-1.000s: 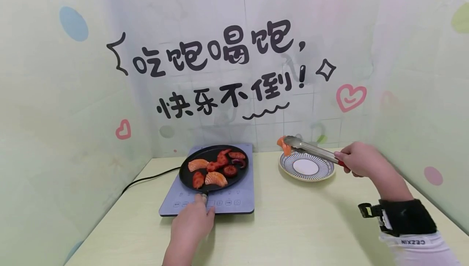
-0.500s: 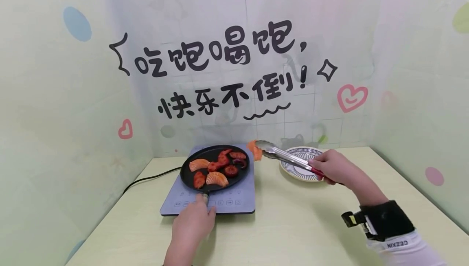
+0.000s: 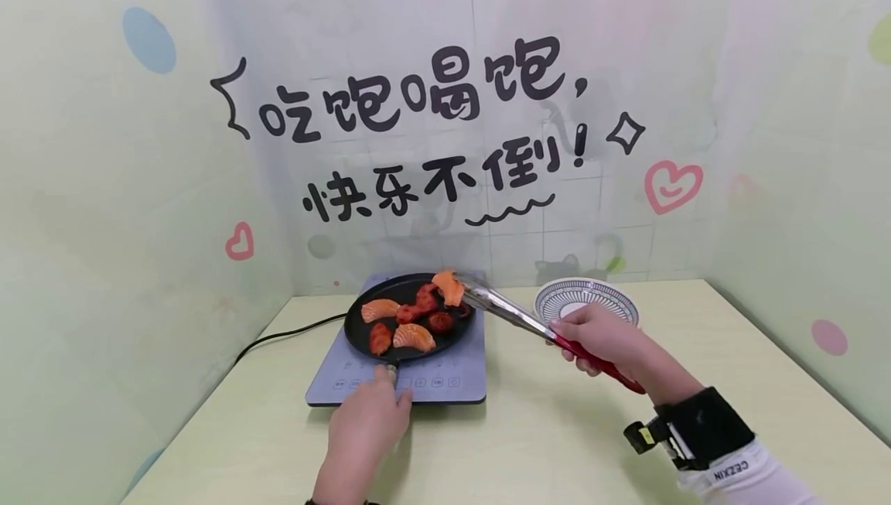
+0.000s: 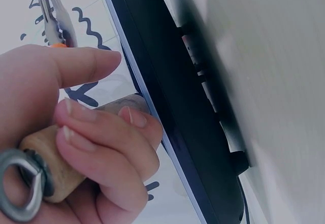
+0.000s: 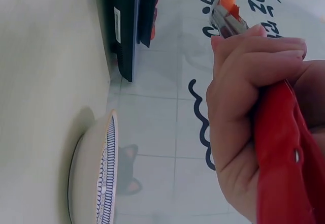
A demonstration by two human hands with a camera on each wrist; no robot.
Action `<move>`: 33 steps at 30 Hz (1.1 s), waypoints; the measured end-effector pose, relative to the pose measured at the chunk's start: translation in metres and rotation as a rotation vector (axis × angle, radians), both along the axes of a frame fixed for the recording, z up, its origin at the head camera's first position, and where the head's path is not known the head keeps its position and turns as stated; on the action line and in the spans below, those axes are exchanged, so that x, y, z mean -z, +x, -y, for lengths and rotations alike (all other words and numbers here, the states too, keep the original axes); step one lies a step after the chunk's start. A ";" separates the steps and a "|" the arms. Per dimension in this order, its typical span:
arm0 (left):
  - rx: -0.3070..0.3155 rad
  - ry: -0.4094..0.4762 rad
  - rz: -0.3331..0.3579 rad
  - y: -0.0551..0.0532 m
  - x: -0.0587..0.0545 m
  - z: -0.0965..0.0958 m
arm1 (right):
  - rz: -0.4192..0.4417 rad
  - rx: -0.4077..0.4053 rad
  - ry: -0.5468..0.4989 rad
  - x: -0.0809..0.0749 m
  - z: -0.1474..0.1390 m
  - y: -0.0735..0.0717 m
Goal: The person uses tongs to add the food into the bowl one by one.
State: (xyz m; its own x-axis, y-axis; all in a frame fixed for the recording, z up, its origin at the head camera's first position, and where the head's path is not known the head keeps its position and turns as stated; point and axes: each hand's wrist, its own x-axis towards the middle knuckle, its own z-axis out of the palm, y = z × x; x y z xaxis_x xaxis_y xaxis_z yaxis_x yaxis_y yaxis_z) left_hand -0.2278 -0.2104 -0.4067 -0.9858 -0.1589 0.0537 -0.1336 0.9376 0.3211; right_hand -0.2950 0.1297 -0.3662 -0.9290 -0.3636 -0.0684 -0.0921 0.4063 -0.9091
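My left hand (image 3: 369,416) grips the handle of a black frying pan (image 3: 353,333); the left wrist view shows its fingers curled round the wooden handle (image 4: 55,163), which ends in a metal ring. In the pan lie two salmon slices (image 3: 414,337) and several reddish food pieces (image 3: 379,339). My right hand (image 3: 602,339) holds red-handled metal tongs (image 3: 511,312). Their tips pinch an orange salmon slice (image 3: 449,288) above the pan's right rim. In the right wrist view, fingers wrap the red tong handle (image 5: 282,148). The tongs partly hide the food at the pan's right side.
The pan sits on a bluish induction cooker (image 3: 455,395), whose black cord (image 3: 288,331) runs left across the table. To the right, a round patterned plate (image 3: 557,296) stands behind my right hand. Walls (image 3: 390,257) rise behind and on both sides.
My right hand has moved left, carrying the salmon slice in the tongs from above the plate to above the pan. The left hand has stayed on the pan handle.
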 end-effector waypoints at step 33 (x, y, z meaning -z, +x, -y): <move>0.010 -0.001 -0.002 -0.001 0.002 0.002 | -0.307 0.098 0.488 -0.050 0.135 -0.083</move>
State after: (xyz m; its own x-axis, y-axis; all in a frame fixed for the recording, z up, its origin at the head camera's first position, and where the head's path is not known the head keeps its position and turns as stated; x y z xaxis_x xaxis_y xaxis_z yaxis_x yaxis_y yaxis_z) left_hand -0.2289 -0.2124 -0.4088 -0.9873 -0.1489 0.0554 -0.1236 0.9391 0.3207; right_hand -0.3776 -0.0048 -0.3161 -0.9607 -0.2685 0.0711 -0.2621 0.7916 -0.5520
